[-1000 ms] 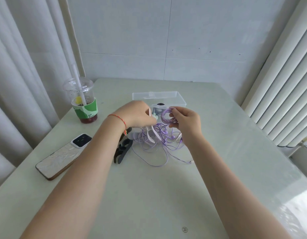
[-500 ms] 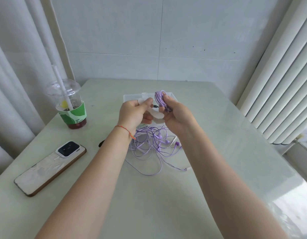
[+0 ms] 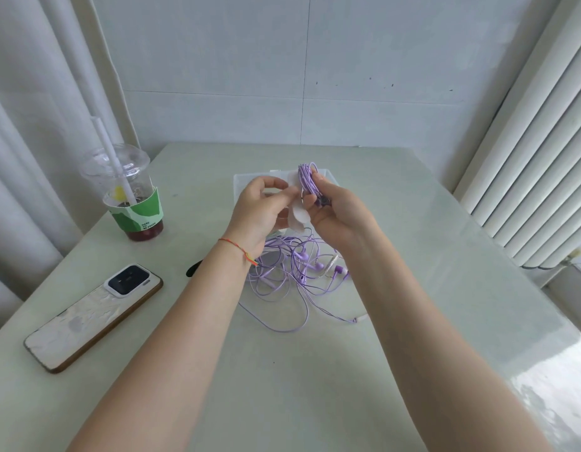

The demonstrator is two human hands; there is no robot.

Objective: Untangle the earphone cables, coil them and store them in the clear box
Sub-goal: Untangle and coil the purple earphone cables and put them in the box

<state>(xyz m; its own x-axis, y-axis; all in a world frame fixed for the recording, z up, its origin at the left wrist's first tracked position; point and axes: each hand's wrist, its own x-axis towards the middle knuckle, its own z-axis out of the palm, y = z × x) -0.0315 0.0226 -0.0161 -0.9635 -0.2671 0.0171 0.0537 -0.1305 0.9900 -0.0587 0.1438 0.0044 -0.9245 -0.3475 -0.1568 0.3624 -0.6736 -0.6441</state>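
Note:
My right hand (image 3: 334, 213) grips a coiled bundle of purple earphone cable (image 3: 307, 177), held upright above the table. My left hand (image 3: 261, 210) pinches a pale, soft strap (image 3: 298, 216) that hangs down between both hands beside the coil. Under the hands lies a loose tangle of purple earphone cables (image 3: 292, 275) with several earbuds showing. The clear box (image 3: 241, 181) stands behind the hands, mostly hidden by them.
A plastic drink cup (image 3: 129, 194) with a straw and green sleeve stands at the left. A phone (image 3: 93, 313) lies face down at the near left. A dark object (image 3: 193, 268) peeks out by my left forearm. White vertical blinds (image 3: 537, 158) line the right side.
Both hands have lifted from the tangle, bringing the purple coil and the pale strap up in front of the clear box. The view has shifted slightly.

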